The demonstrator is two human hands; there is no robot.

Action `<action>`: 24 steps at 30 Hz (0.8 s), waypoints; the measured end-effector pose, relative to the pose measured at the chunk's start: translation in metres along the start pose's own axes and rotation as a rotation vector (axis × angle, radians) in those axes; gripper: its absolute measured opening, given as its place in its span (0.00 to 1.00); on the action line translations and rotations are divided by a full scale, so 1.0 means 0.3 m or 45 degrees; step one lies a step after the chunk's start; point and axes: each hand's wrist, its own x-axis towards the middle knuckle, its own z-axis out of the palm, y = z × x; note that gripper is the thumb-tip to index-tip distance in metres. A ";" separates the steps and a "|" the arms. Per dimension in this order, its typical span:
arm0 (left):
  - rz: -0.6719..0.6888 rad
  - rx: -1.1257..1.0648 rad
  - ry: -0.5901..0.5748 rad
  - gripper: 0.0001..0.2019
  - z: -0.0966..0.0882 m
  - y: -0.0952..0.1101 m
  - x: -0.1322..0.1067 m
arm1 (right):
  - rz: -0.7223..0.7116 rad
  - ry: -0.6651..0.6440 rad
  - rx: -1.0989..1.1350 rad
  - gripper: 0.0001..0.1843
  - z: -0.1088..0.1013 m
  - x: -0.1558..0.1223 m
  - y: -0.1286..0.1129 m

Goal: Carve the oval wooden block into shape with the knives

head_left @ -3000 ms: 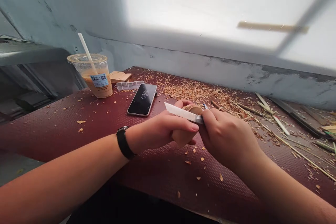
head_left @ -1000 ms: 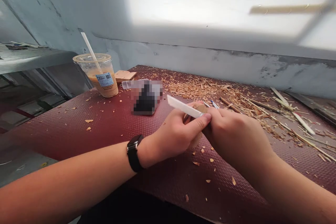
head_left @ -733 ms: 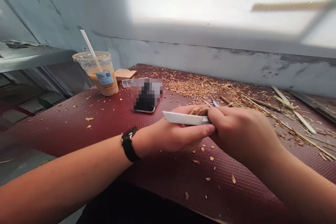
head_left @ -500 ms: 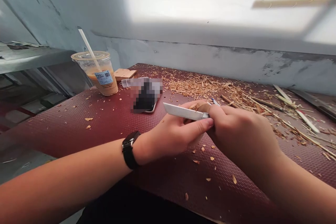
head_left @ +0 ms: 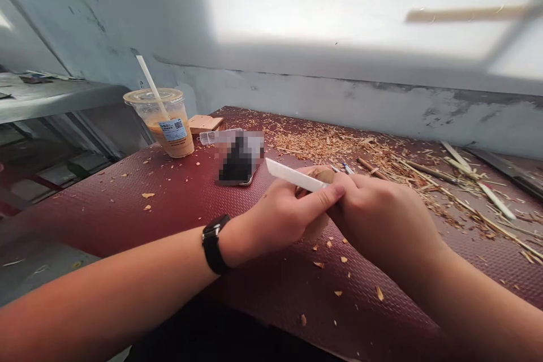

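Silver-grey metal slants across the left hand (head_left: 278, 216): the knife (head_left: 292, 173) has just tipped, its point rising and its base dipping toward the thumb (head_left: 324, 199). That steeper slant seems to change the angle at which the edge could meet the wooden piece (head_left: 317, 228), though any contact is hidden.

The left hand curls around the wooden piece, thumb laid over the base of the blade and touching the right hand (head_left: 384, 209). The right hand is closed in a fist, apparently around the knife's handle, which is out of sight. Held above the red table (head_left: 178, 203), the wooden piece shows only in part, above and below the thumb.

Half a second ago the blade lay flatter. Three seconds ago more of the wooden piece showed beneath the thumb, which then stopped short of the right hand's knuckles. Cup (head_left: 175, 133), phone (head_left: 237, 167) and heaped shavings (head_left: 316, 142) keep their places on the table.
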 end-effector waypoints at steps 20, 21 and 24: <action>0.020 0.333 0.345 0.17 0.011 -0.025 0.016 | 0.229 -0.071 -0.172 0.14 0.009 0.020 -0.035; 0.024 0.327 0.350 0.17 0.010 -0.027 0.017 | 0.218 -0.076 -0.160 0.15 0.010 0.022 -0.033; 0.071 0.269 0.183 0.17 -0.002 -0.013 0.016 | 0.107 -0.095 -0.080 0.12 0.009 0.024 -0.011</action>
